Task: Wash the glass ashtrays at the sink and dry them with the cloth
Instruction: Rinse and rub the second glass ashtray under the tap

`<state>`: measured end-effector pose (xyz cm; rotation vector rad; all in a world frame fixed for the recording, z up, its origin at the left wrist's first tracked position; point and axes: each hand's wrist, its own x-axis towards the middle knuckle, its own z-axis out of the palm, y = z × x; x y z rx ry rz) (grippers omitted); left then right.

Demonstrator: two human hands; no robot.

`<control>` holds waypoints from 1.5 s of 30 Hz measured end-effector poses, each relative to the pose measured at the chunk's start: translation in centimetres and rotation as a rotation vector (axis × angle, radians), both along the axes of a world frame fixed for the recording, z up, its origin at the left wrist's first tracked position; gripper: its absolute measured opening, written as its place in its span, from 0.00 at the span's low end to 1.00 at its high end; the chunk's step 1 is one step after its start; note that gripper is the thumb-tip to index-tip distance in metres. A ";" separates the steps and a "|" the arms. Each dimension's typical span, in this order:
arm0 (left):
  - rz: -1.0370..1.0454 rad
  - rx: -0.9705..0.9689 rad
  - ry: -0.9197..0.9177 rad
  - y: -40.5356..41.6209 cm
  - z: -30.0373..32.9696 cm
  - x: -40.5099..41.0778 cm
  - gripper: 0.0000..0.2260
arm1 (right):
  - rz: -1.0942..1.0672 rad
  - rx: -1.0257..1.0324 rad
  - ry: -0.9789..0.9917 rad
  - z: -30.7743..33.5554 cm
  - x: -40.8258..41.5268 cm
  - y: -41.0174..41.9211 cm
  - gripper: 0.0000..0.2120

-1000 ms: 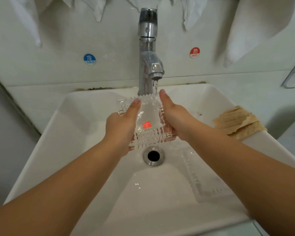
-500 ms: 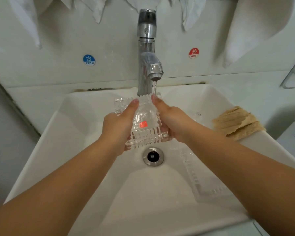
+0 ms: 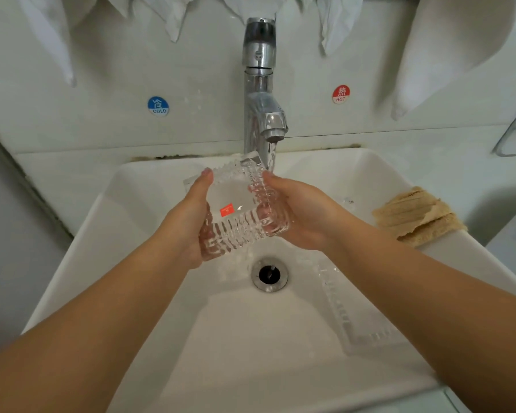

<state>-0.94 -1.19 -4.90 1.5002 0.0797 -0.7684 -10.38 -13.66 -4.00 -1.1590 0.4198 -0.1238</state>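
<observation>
- Rinsing: we hold one glass ashtray (image 3: 240,208) tilted under the tap (image 3: 262,114) stream, left hand (image 3: 188,228) and right hand (image 3: 298,216) fingers curled round its opposite edges.
- Second ashtray (image 3: 361,320) lies in the sink (image 3: 149,210), below our right fingers, apparently unwashed.
- Cloth (image 3: 417,216) sits on the rim right of our fingers; we judge all drying still to do.

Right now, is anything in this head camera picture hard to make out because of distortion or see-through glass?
Head view: wide-angle lens bows the white ceramic sink edges; the second clear ribbed glass ashtray lying in the basin nearly vanishes against white; the held clear square glass ashtray reads mainly by its red sticker.
</observation>
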 end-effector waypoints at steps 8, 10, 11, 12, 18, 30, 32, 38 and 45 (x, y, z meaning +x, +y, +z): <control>-0.039 0.032 -0.035 -1.0 -0.3 -1.1 0.25 | -0.209 0.062 0.087 0.2 -0.4 -0.3 0.21; -0.053 0.021 -0.009 -1.1 -0.4 -1.0 0.25 | -0.205 0.112 0.060 0.4 -0.4 -0.2 0.20; -0.051 0.012 -0.005 -1.0 -0.5 -0.8 0.25 | -0.185 0.140 0.045 0.4 -0.4 0.0 0.20; -0.045 -0.005 -0.006 -1.0 -0.6 -0.5 0.26 | -0.170 0.159 0.037 0.5 -0.3 0.3 0.19; -0.041 -0.088 0.069 -0.1 -0.8 0.2 0.30 | -0.097 0.168 -0.006 0.2 0.3 1.2 0.17; -0.027 -0.012 -0.049 -1.0 -0.6 -1.2 0.25 | -0.222 0.125 0.141 -0.4 -0.1 0.0 0.22; -0.027 -0.021 -0.034 -0.8 -0.5 -1.1 0.24 | -0.183 0.188 0.101 -0.2 -0.3 0.2 0.20; 0.002 -0.033 0.011 -0.4 -0.5 -0.3 0.28 | -0.121 0.251 0.038 0.1 0.0 0.6 0.11; 0.026 0.038 -0.150 -1.4 -0.3 -1.7 0.26 | -0.190 -0.230 0.258 -0.4 -0.1 -0.2 0.25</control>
